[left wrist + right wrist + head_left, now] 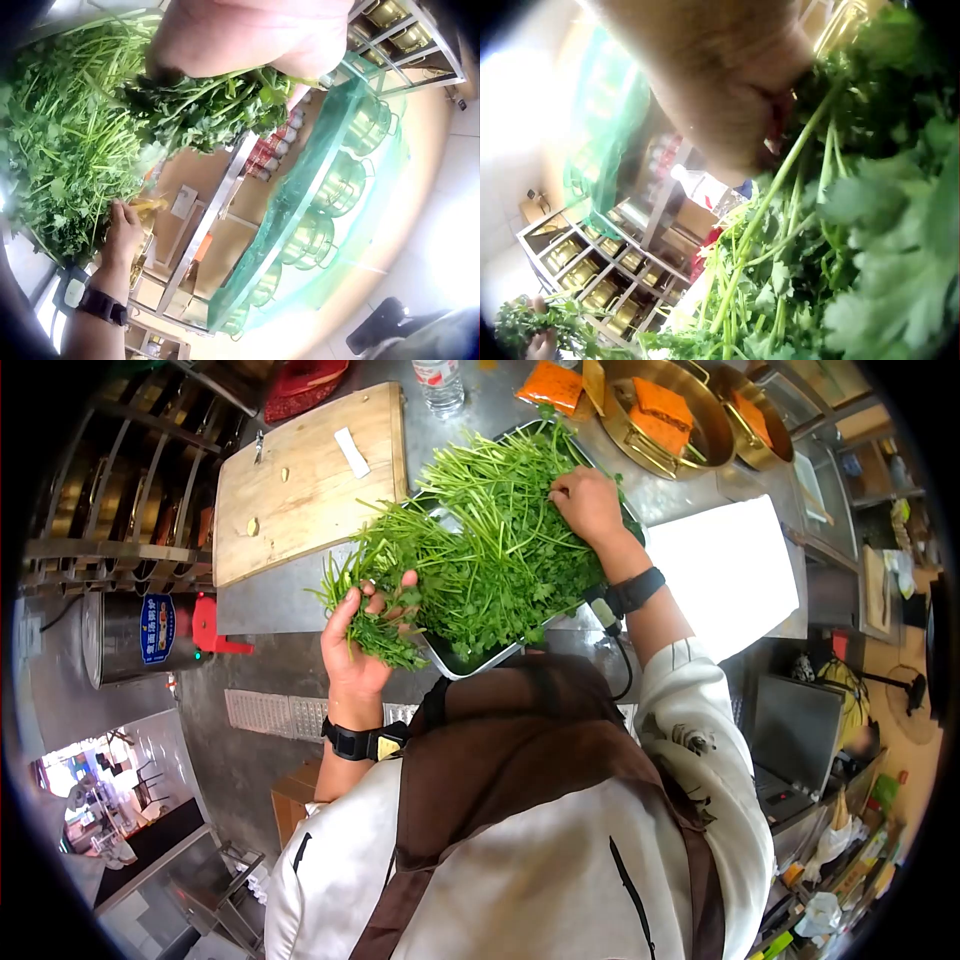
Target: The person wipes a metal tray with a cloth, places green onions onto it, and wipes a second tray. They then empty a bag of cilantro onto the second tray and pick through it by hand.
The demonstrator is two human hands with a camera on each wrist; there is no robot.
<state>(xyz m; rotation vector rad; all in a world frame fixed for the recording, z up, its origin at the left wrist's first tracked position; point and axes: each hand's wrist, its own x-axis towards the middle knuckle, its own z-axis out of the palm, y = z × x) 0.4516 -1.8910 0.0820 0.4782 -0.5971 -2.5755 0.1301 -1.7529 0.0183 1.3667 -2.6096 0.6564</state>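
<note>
A big heap of cilantro with long pale stems fills a metal tray on the counter. At the tray's left, my left hand holds a small bunch of cilantro, palm up with the fingers curled behind it. The left wrist view has this bunch hanging leafy below the hand. My right hand lies on the right side of the heap, fingers curled and pinching sprigs among the stems. In the right wrist view its fingertips are partly hidden by leaves.
Left of the tray lies a wooden cutting board with a white strip and small scraps on it. A water bottle stands behind. Brass pots with orange packets sit at the back right, near a white sheet.
</note>
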